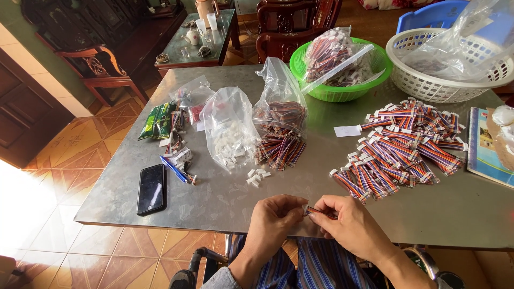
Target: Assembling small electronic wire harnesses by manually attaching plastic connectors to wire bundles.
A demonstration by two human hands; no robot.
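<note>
My table (225, 198) was dull grey steel; the wire bundles (399, 147) striped red, blue and white; one basket (342, 91) bright green, the other basket (439, 88) white; my phone (151, 188) black.

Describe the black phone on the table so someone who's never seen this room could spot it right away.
Start at the grey metal table and go to its near left corner. The phone lies flat there, screen up and dark, just left of a blue pen. It is the only plain black slab; everything around it is clear bags and striped wires.
</note>
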